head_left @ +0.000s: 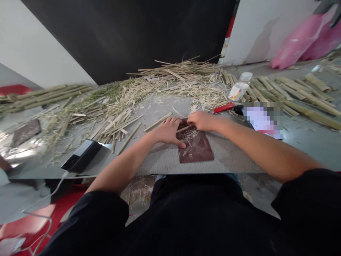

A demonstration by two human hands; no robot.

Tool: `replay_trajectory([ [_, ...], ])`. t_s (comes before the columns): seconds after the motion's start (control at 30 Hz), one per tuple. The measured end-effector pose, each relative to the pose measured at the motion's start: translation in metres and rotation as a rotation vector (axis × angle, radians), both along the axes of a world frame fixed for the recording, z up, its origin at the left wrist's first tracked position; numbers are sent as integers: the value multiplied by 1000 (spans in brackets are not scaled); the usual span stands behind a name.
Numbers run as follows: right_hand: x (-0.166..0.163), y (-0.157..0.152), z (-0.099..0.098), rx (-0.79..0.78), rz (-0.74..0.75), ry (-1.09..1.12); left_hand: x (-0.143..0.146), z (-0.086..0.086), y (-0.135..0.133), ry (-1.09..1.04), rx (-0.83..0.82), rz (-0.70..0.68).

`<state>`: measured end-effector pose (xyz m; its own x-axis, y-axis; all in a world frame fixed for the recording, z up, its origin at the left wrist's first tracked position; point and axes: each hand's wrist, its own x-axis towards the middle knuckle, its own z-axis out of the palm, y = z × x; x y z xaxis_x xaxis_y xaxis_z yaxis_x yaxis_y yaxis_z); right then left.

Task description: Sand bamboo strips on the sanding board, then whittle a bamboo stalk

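Note:
A dark red-brown sheet of sandpaper lies flat near the table's front edge, dusted with pale powder. My left hand rests on its left edge, fingers spread flat and pressing it down. My right hand is closed round a thin bamboo strip, which lies across the top of the sheet. The two hands sit close together, nearly touching.
Cut bamboo strips and shavings cover the table behind. A red-handled knife and a plastic bottle lie to the right, thick bamboo sticks beyond. A black box with a cable sits front left.

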<state>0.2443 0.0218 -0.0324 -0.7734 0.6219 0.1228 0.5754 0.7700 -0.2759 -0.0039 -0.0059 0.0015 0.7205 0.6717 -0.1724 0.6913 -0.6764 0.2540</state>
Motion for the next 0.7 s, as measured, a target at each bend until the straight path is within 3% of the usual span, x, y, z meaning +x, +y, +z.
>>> replay_trajectory([
  [0.1, 8, 7, -3, 41, -121, 12, 0, 0, 1, 12, -3, -6],
  [0.27, 0, 3, -3, 26, 33, -3, -1, -2, 2, 17, 11, -6],
  [0.43, 13, 9, 0, 39, -106, 5, -1, -3, 2, 4, 5, -11],
  [0.57, -11, -7, -2, 50, 38, 10, -1, -5, 4, -18, 35, -27],
  [0.7, -29, -18, -3, 23, 57, 63, -4, -4, 5, -25, 54, -50],
])
